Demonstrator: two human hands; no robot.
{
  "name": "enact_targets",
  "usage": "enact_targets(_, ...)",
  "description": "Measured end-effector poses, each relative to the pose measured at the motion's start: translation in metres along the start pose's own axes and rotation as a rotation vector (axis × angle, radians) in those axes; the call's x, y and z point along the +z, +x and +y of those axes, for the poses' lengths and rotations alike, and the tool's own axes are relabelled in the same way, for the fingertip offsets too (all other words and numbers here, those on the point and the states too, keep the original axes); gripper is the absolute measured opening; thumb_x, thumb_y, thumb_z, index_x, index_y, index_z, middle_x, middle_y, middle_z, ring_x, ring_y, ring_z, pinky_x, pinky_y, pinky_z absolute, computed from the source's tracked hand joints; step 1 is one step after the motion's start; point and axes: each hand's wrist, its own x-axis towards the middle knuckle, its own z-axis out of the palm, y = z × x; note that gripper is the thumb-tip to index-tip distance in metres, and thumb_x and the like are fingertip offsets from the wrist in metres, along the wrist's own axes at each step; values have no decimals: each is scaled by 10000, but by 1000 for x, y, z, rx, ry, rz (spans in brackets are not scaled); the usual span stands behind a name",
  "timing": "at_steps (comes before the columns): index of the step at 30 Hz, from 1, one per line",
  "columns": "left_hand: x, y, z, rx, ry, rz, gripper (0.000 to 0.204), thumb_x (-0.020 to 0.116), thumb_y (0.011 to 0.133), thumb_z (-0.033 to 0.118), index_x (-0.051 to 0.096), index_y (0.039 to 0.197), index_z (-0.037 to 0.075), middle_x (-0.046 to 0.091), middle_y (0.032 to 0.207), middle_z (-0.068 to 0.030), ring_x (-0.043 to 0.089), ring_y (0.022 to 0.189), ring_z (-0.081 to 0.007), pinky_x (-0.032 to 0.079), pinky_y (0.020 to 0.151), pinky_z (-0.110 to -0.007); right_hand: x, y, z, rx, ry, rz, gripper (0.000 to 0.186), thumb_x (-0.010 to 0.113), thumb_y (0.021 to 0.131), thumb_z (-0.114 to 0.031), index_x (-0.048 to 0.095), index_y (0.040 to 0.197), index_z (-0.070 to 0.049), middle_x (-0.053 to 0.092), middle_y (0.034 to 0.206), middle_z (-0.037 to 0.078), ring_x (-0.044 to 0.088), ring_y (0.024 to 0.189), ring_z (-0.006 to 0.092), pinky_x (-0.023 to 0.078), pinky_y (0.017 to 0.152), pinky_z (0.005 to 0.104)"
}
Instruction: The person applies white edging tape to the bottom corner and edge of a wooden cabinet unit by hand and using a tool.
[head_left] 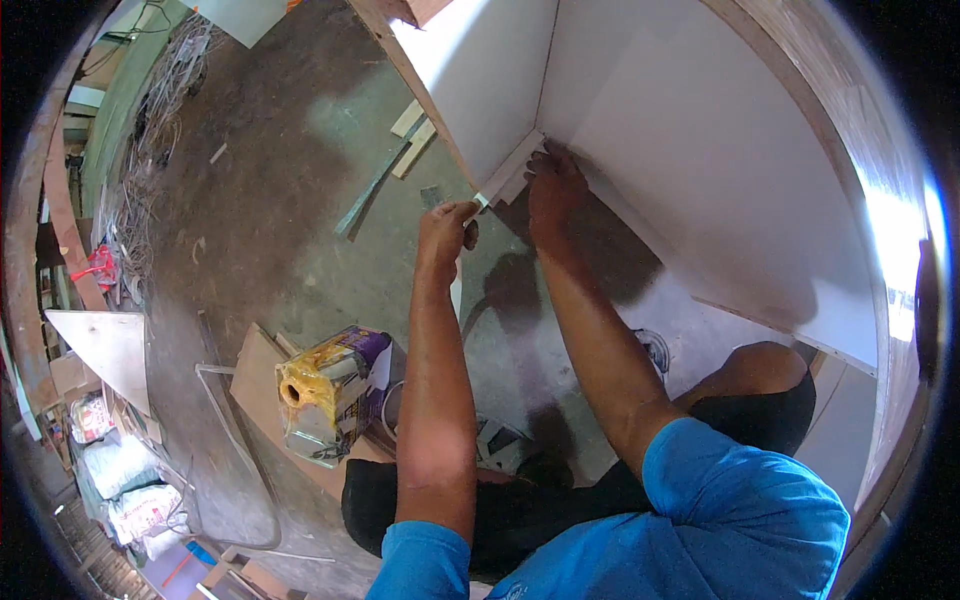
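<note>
My left hand [447, 235] is closed at the near end of a narrow white strip [517, 172], its thumb and fingers pinched together. The strip runs along the lower edge of a white cabinet panel [482, 95] toward the inside corner. At the corner end, the bent fingers of my right hand [556, 190] grip the same strip. A larger white panel [710, 170] meets the first one at that corner, rising on the right. Below my left hand, a pale sliver [457, 290] shows beside the wrist; what it belongs to is hidden.
Wood offcuts [414, 145] and a thin strip [368, 195] lie on the concrete floor ahead. A box wrapped in yellow tape [335, 395] sits on a brown board [255, 420] at my left. Tangled strapping [165, 120], a white board [105, 345] and bags [145, 510] line the left side.
</note>
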Motion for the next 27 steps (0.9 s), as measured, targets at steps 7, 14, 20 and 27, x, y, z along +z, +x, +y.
enact_targets(7, 9, 2, 2, 2, -52, -13, 227, 642, 848, 237, 688, 893, 19, 571, 638, -48, 505, 543, -148, 374, 555, -304, -28, -1, 18, -881, -648, -57, 368, 518, 827, 14, 617, 1181, -7, 621, 1117, 216, 582, 1050, 390, 462, 927, 476)
enact_targets(14, 9, -3, 8, 5, -54, -19, 180, 645, 868, 178, 666, 874, 0, 569, 613, -49, 495, 505, -137, 370, 506, -294, -36, 16, 17, -721, -810, -156, 464, 519, 811, 31, 563, 1269, -31, 579, 1211, 223, 520, 1170, 389, 435, 976, 492)
enact_targets(20, 8, -3, 7, 3, -18, -30, 191, 653, 870, 184, 668, 906, -3, 581, 627, -51, 504, 514, -136, 375, 506, -296, -33, 24, 34, -785, -646, -28, 366, 490, 891, -57, 589, 1243, -24, 600, 1165, 207, 573, 1104, 368, 461, 942, 433)
enact_targets(27, 3, 4, -2, 9, -74, -53, 209, 625, 892, 187, 670, 939, -12, 580, 631, -51, 503, 520, -140, 379, 519, -296, -9, 13, 27, -485, -523, -72, 389, 487, 889, -45, 581, 1264, 2, 603, 1159, 208, 583, 1093, 354, 453, 946, 402)
